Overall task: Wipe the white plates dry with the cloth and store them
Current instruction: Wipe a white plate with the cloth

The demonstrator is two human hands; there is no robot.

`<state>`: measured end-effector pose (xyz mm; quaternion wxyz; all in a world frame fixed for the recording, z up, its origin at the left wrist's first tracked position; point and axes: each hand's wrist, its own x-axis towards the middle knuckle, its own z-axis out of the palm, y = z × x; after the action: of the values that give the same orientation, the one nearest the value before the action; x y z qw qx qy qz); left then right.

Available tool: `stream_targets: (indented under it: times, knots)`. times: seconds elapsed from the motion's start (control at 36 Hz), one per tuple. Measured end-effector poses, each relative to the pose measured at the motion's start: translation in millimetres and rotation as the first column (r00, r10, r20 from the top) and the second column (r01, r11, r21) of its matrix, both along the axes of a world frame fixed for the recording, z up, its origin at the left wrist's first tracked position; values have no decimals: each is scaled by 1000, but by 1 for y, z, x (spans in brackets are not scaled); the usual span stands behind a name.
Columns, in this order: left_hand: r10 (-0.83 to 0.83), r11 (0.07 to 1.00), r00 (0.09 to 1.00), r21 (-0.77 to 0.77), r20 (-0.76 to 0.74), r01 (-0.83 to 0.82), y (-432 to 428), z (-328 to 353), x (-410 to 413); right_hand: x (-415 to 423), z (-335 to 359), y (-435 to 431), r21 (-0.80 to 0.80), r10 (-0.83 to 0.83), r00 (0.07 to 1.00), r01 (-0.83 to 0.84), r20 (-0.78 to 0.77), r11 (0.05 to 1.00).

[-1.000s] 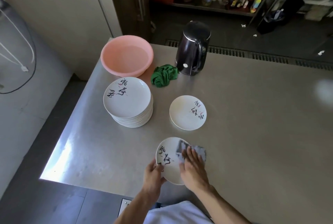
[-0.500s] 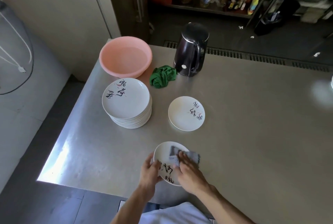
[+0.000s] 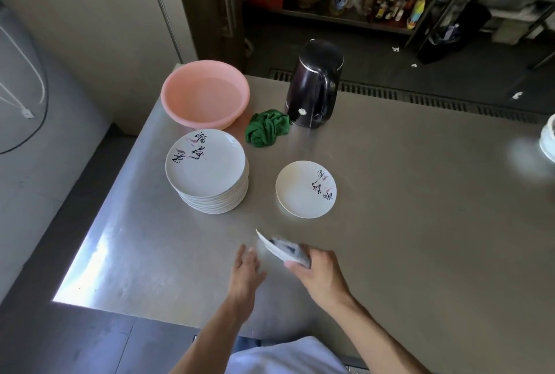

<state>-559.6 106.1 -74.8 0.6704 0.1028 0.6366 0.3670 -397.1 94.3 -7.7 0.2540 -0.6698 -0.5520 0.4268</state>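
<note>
"Looking at the lower middle of the frame, what has the right hand [image 3: 318,271] got?"

"Its grip is closed round a white plate [image 3: 269,245] and a grey cloth [image 3: 290,251] together. The plate is tilted steeply, with one edge up. It's all blurred, so I cannot tell just how the fingers lie."

"And the left hand [image 3: 246,268]?"

"Just left of that plate, above the counter [image 3: 420,223]. The fingers are straight and the grip is open, holding nothing. I cannot tell whether it touches the rim."

"Where are the other plates?"

"A tall stack of plates [image 3: 207,169] sits left of centre, with black writing on the top one. A single plate [image 3: 305,189] lies flat to the right of it, apart from the stack."

"Anything behind those?"

"A pink basin [image 3: 205,92] stands just behind the stack, toward the upper left of the counter. A crumpled green cloth [image 3: 265,128] lies just beside a dark kettle [image 3: 315,91] in the upper middle."
</note>
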Motion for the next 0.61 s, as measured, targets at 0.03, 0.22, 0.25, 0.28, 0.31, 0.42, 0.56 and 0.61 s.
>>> stream_targets:
  times: [0.03,0.22,0.25,0.28,0.31,0.42,0.56,0.61]
  knots:
    - [-23,1000,999,-12,-27,22,-1,-1,-1,4,4,3,-40,-54,993,50,-108,998]
    - [-153,988,986,18,59,152,-8,-4,-16,42,4,9,-310,-425,685,293,-592,905]
    - [-157,988,985,20,69,156,-8,-5,-19,46,0,8,-352,-458,655,298,-600,887]
    - [-175,985,981,25,81,173,-9,-6,-21,49,-4,7,-397,-500,635,311,-589,863]
    - [-199,980,975,30,94,197,-10,-5,-23,52,-10,6,-434,-540,625,332,-564,837]
    - [-255,967,960,60,116,249,-14,-6,-20,56,-37,3,-513,-742,553,542,-379,666]
    - [-233,972,971,46,53,231,-16,-8,-18,49,-49,-2,-273,-797,577,750,-177,603]
    - [-214,977,976,25,37,214,-16,-9,-17,40,-50,-6,-192,-671,726,644,-154,741]
